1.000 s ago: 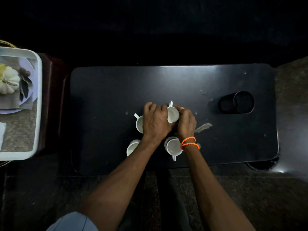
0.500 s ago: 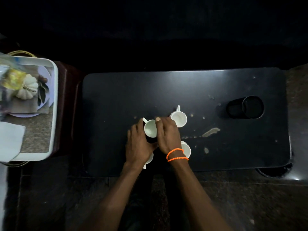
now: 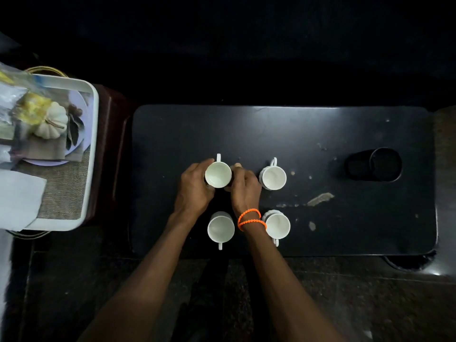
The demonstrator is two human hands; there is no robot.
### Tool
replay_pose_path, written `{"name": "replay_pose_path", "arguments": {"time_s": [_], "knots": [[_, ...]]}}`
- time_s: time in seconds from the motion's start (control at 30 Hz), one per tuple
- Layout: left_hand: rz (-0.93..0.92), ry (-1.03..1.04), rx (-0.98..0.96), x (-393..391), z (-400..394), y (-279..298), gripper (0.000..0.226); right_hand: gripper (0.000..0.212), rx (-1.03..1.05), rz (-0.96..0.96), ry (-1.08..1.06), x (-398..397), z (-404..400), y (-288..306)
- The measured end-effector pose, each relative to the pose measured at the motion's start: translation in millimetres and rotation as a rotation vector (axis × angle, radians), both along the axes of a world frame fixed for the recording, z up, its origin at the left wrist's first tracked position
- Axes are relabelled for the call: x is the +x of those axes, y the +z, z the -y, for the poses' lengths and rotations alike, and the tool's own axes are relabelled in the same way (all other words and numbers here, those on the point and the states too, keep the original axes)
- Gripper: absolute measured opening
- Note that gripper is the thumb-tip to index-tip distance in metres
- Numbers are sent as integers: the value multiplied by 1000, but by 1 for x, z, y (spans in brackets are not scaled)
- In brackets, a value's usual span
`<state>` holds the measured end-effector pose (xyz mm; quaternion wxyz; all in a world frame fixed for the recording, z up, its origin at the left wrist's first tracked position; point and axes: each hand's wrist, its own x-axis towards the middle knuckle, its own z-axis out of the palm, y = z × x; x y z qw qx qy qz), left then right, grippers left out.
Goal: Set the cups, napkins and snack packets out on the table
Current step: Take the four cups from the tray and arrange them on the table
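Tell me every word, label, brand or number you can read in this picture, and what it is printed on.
No text can be read.
Four plain white ceramic cups: no markings.
Crinkled clear and yellow snack packets on the white rectangular tray: any print is too blurred to read.
Dark rectangular table: only scuffs, no lettering.
Black round cylinder: no visible label.

The scene is very dim, w/ the top of the view almost fully black. A soft glare lies on the far edge of the table (image 3: pixel 296 112). The white cups (image 3: pixel 273 177) look bright, nearly overexposed. The tray (image 3: pixel 92 144) at left is blurred and bent by wide-angle distortion.
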<state>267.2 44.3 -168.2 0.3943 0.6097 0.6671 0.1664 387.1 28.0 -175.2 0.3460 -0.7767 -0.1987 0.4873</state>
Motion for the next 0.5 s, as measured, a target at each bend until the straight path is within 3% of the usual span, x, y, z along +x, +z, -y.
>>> {"name": "replay_pose_path", "arguments": {"time_s": [0.23,0.4,0.5], "knots": [[1,104,-86,-2,13,-2,78,31,124,88,112,13,12,7],[-29,259,-192,-5,54,6,67,22,250,613,80,54,52,21],[-53,213,-332,-7,79,10,64,39,77,825,182,76,81,22]]}}
